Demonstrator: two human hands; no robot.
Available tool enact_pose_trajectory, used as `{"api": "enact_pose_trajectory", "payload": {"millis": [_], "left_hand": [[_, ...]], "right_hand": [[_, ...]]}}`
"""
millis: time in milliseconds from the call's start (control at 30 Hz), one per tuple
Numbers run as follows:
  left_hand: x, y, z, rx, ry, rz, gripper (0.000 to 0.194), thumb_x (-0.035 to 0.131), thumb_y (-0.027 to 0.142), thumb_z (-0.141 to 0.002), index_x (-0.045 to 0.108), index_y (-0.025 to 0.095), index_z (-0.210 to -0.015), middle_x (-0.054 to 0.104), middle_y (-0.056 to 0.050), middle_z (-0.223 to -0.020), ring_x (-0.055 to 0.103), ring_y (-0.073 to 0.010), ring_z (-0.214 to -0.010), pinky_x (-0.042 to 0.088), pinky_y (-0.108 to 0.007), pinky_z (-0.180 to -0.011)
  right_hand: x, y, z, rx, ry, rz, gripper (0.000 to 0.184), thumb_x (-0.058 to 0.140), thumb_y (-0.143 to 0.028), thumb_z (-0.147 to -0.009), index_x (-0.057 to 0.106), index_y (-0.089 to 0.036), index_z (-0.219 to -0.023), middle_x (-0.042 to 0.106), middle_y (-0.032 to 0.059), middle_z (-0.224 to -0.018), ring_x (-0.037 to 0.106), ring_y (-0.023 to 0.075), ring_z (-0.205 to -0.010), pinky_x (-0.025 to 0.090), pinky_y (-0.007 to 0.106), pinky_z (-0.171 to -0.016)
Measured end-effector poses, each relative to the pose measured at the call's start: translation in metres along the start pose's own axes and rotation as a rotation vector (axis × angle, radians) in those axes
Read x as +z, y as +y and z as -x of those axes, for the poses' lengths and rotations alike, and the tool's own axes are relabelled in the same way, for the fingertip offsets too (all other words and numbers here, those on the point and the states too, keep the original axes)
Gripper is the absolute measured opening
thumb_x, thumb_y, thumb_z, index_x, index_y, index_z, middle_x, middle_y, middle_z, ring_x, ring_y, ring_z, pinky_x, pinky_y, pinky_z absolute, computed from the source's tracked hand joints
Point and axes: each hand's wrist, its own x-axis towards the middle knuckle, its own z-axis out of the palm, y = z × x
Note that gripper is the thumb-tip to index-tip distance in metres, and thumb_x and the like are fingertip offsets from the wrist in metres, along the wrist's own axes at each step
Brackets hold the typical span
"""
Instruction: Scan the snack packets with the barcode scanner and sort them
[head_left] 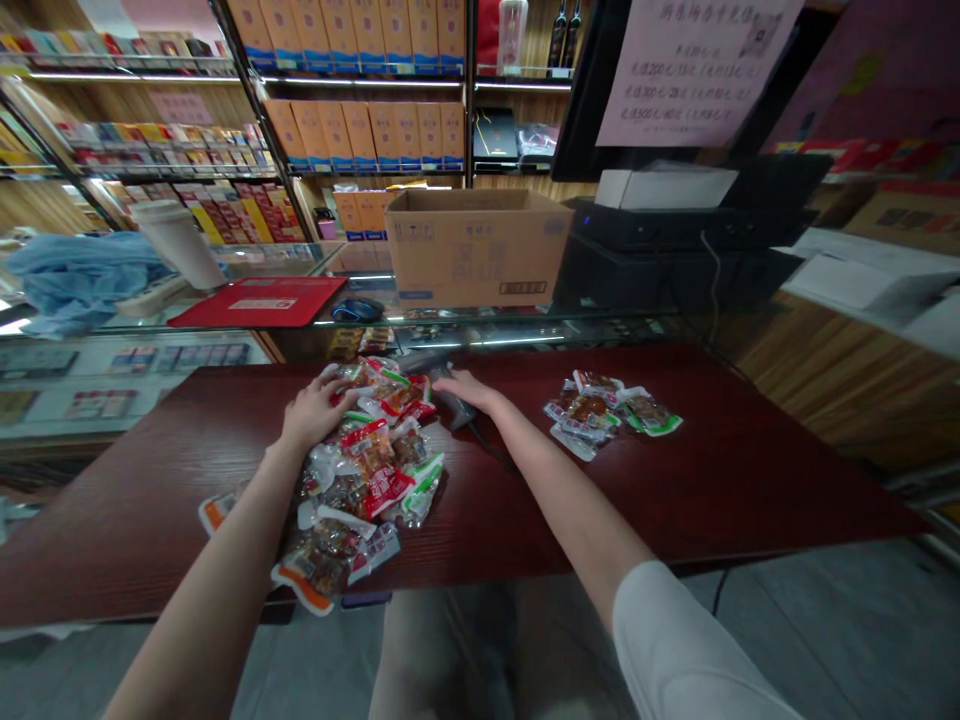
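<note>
A large pile of small snack packets with red, green and orange edges lies on the dark red wooden table. My left hand rests on the far left of the pile, fingers curled on a packet. My right hand lies on a grey handheld barcode scanner just right of the pile, fingers closed over its body. A smaller heap of packets sits apart to the right.
Behind the table runs a glass counter with an open cardboard box, a computer mouse, a red pad, a white paper cup, a blue cloth and a black printer. Shelves of boxed goods fill the back.
</note>
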Motion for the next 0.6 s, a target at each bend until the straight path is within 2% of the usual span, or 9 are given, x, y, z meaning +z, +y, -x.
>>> {"api": "enact_pose_trajectory", "payload": {"millis": [233, 367, 500, 600], "left_hand": [[0.007, 0.030, 0.003, 0.038, 0.003, 0.048, 0.059, 0.040, 0.064, -0.086, 0.060, 0.030, -0.130, 0.046, -0.008, -0.148, 0.050, -0.0387, -0.125, 0.041, -0.053, -0.100], [0.014, 0.049, -0.003, 0.060, 0.008, 0.046, 0.058, 0.041, 0.062, -0.087, 0.060, 0.029, -0.130, 0.047, -0.009, -0.148, 0.049, -0.0390, -0.126, 0.037, -0.057, -0.103], [0.019, 0.061, -0.010, 0.082, 0.027, 0.068, 0.054, 0.043, 0.058, -0.088, 0.061, 0.026, -0.127, 0.048, -0.010, -0.147, 0.041, -0.0395, -0.133, 0.024, -0.064, -0.110], [0.011, 0.064, -0.013, 0.114, 0.130, 0.152, 0.047, 0.043, 0.050, -0.089, 0.063, 0.022, -0.121, 0.052, -0.012, -0.142, 0.042, -0.0340, -0.133, 0.021, -0.061, -0.113]], "right_hand": [[-0.010, 0.001, 0.033, -0.041, -0.024, -0.084, 0.028, 0.069, -0.043, -0.070, 0.069, -0.020, -0.085, 0.068, 0.0053, -0.094, 0.060, 0.0246, -0.091, 0.046, 0.035, -0.082], [-0.020, 0.010, 0.049, -0.025, 0.057, -0.202, 0.028, 0.069, -0.042, -0.067, 0.067, -0.020, -0.084, 0.066, 0.0031, -0.088, 0.058, 0.0212, -0.084, 0.045, 0.031, -0.076], [-0.027, 0.021, 0.063, 0.014, 0.125, -0.391, 0.032, 0.065, -0.041, -0.065, 0.066, -0.018, -0.087, 0.065, 0.0008, -0.078, 0.057, 0.0175, -0.073, 0.043, 0.029, -0.069], [-0.034, 0.020, 0.077, -0.002, 0.188, -0.453, 0.034, 0.065, -0.042, -0.064, 0.067, -0.016, -0.086, 0.062, -0.0006, -0.070, 0.052, 0.0147, -0.064, 0.040, 0.027, -0.063]]}}
